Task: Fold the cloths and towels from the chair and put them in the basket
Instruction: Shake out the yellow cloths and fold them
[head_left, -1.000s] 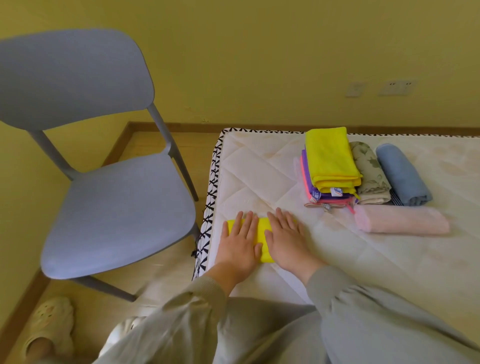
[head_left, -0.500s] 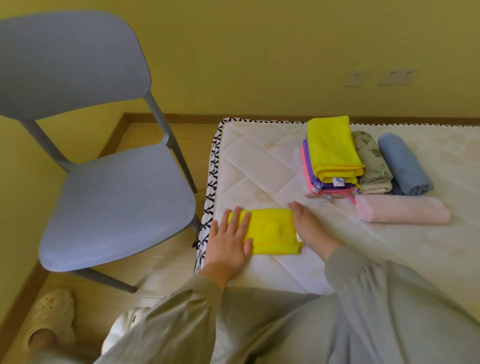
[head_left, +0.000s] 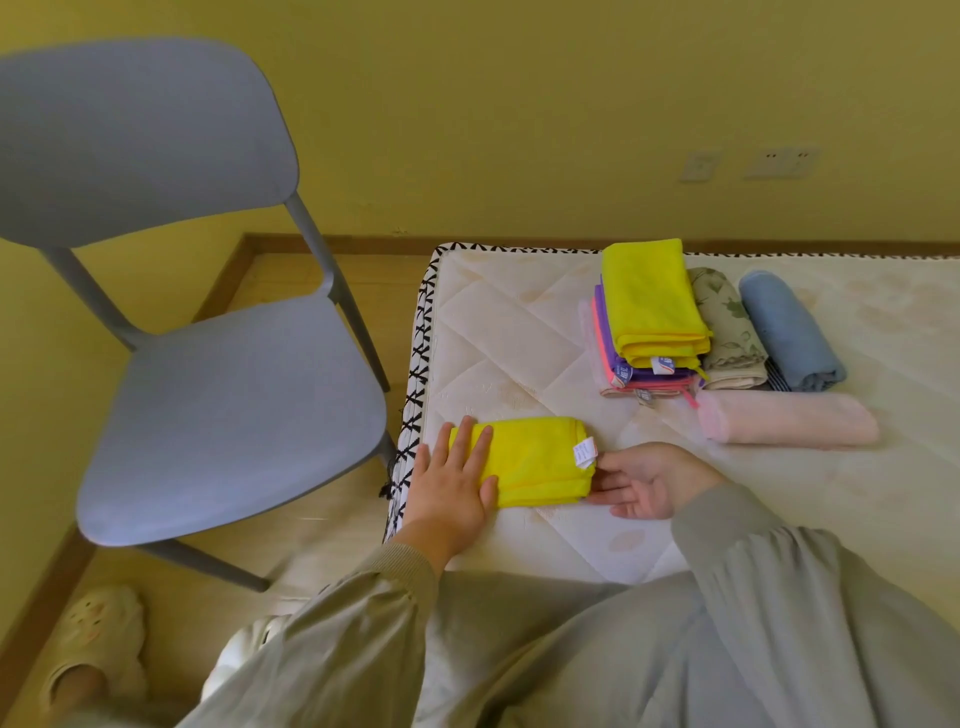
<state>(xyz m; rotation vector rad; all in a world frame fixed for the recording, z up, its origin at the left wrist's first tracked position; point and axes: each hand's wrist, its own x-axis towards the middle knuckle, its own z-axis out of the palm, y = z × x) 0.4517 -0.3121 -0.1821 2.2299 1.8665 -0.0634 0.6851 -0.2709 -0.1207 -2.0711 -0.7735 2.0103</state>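
You are facing the near left corner of the mattress (head_left: 519, 332), where the folded yellow cloth (head_left: 540, 460) is lying flat with its long side running left to right. Your left hand (head_left: 457, 488) is resting palm down on the cloth's left end, fingers straight, pressing rather than gripping. Your right hand (head_left: 647, 486) is lying palm up on the mattress just right of the cloth, fingers loosely extended and their tips touching the cloth's right edge; whether they are reaching beneath it cannot be told. Neither hand is closing round anything. A white tag (head_left: 584, 451) is sticking out at the cloth's upper right corner, just above your right fingertips. Farther back on the mattress, well apart from the cloth, a stack (head_left: 649, 312) of folded cloths is sitting with a yellow one on top and purple and pink ones beneath. Just right of the stack, a floral roll (head_left: 727, 327) and a blue roll (head_left: 787, 332) are lying side by side, and a pink roll (head_left: 789, 426) is lying crosswise in front of them. The grey chair (head_left: 234, 415) is standing on the floor just left of the mattress. A slipper (head_left: 98, 629) is showing at lower left.
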